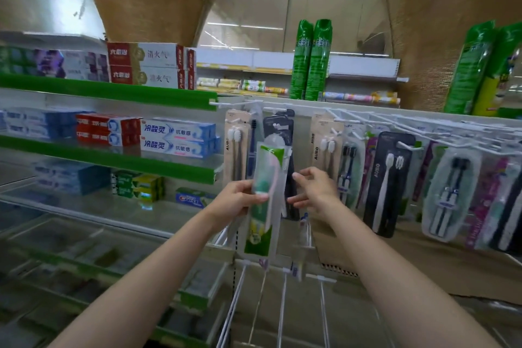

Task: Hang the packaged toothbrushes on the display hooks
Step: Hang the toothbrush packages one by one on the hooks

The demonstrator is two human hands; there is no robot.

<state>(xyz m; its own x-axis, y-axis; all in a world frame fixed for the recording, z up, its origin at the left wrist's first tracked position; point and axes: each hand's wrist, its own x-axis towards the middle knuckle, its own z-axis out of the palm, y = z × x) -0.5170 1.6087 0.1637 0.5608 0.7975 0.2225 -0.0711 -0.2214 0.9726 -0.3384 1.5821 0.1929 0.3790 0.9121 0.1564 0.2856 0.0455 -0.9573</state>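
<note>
My left hand grips a green-and-white packaged toothbrush upright by its middle, in front of the display. Its top edge lies over a dark toothbrush pack hanging on an upper white hook. Just to the right of the pack hovers my right hand, fingers loosely spread; whether it touches the package I cannot tell. More packaged toothbrushes hang on hooks along the white rail to the right. Bare white hooks stick out below my hands.
Green-edged shelves on the left carry toothpaste boxes. Tall green spray cans stand on top of the display. A cardboard sheet lies at the lower right under the hanging packs.
</note>
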